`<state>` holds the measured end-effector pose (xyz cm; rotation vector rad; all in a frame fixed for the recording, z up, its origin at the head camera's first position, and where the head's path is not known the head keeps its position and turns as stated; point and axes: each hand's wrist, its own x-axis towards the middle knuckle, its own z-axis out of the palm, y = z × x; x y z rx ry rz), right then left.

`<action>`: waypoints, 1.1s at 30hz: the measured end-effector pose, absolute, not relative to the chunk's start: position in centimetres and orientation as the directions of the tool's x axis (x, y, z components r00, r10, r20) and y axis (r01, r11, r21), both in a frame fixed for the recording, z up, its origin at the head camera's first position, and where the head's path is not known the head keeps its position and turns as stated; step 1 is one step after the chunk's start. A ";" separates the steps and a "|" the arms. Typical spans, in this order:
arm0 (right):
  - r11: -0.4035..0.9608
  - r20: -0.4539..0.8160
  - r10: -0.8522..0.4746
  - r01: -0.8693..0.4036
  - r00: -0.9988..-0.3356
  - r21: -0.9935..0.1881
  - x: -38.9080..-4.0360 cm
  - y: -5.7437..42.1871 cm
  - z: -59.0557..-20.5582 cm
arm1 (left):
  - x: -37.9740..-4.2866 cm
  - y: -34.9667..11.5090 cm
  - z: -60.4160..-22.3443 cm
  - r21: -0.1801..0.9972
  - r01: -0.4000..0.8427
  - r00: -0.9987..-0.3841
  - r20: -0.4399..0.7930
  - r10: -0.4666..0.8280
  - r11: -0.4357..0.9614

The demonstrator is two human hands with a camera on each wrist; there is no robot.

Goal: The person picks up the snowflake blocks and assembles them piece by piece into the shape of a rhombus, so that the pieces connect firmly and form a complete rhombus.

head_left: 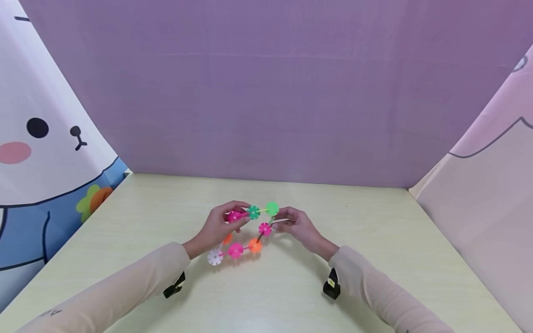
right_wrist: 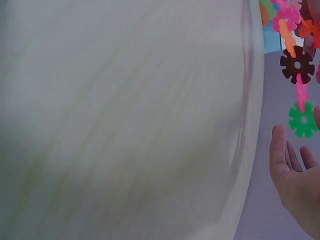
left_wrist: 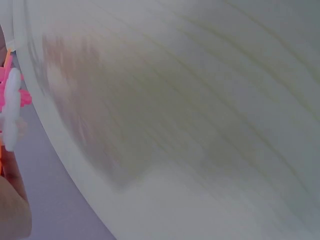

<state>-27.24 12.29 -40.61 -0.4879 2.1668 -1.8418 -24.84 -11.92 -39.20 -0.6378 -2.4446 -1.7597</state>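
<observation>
Slotted plastic snowflake discs, joined edge to edge, make a curved chain [head_left: 236, 250] raised above the table. My left hand [head_left: 216, 224] pinches a pink disc [head_left: 233, 216] at the chain's far-left part. Beyond it come a dark green disc [head_left: 253, 212] and a bright green disc [head_left: 272, 208]. At the right, the fingers and thumb of my right hand [head_left: 301, 227] curl about a green disc [right_wrist: 303, 120]; their exact contact is hard to see. Pink, black [right_wrist: 297, 65], orange [head_left: 255, 245] and white [head_left: 215, 256] discs follow. Only an edge of the left hand shows in the left wrist view.
The pale wooden table [head_left: 266, 296] lies under both hands. A purple cloth [head_left: 266, 92] stands behind it. A cartoon-printed cloth [head_left: 46, 175] hangs at the left, a pink and cream one [head_left: 487, 185] at the right. Dark devices [head_left: 331, 286] sit beneath both wrists.
</observation>
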 end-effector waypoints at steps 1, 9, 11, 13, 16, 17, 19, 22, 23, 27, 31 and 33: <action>0.140 0.017 -0.411 -0.082 -0.911 -0.987 -27.2 12.2 -40.6 | -24.8 -11.9 -39.2 0.893 0.365 -0.913 0.287 0.291 0.264; 0.110 0.016 -0.401 -0.066 -0.916 -0.992 -26.9 11.8 -40.4 | -24.9 -11.5 -39.2 0.895 0.358 -0.917 0.283 0.283 0.265; 0.100 0.028 -0.401 -0.074 -0.916 -0.992 -26.8 11.8 -40.3 | -24.9 -11.5 -39.2 0.900 0.346 -0.922 0.273 0.276 0.264; 0.086 0.042 -0.402 -0.084 -0.915 -0.993 -26.8 11.8 -40.2 | -24.8 -11.4 -39.3 0.903 0.338 -0.925 0.268 0.269 0.264; 0.074 0.061 -0.392 -0.097 -0.918 -0.992 -26.8 11.7 -40.1 | -24.9 -11.4 -39.6 0.902 0.342 -0.926 0.277 0.256 0.263; 0.068 0.065 -0.386 -0.099 -0.920 -0.993 -26.8 11.7 -40.1 | -25.0 -11.4 -39.7 0.900 0.350 -0.924 0.286 0.253 0.260; 0.061 0.067 -0.370 -0.096 -0.927 -0.994 -26.8 11.6 -40.0 | -25.1 -11.4 -39.9 0.895 0.366 -0.920 0.305 0.247 0.255; 0.048 0.064 -0.356 -0.086 -0.932 -0.995 -26.7 11.4 -39.7 | -25.2 -11.3 -40.1 0.888 0.381 -0.917 0.326 0.231 0.259; 0.045 0.063 -0.350 -0.083 -0.935 -0.995 -26.7 11.4 -39.7 | -25.2 -11.3 -40.1 0.885 0.384 -0.917 0.331 0.224 0.264; 0.045 0.063 -0.343 -0.083 -0.937 -0.996 -26.6 11.3 -39.3 | -25.1 -11.1 -40.2 0.879 0.382 -0.921 0.338 0.193 0.285; 0.042 0.068 -0.355 -0.088 -0.933 -0.995 -26.6 11.2 -39.0 | -25.0 -10.9 -40.2 0.880 0.376 -0.925 0.341 0.166 0.291; 0.037 0.068 -0.364 -0.088 -0.929 -0.995 -26.7 11.2 -38.9 | -24.9 -10.8 -40.1 0.881 0.374 -0.927 0.341 0.157 0.290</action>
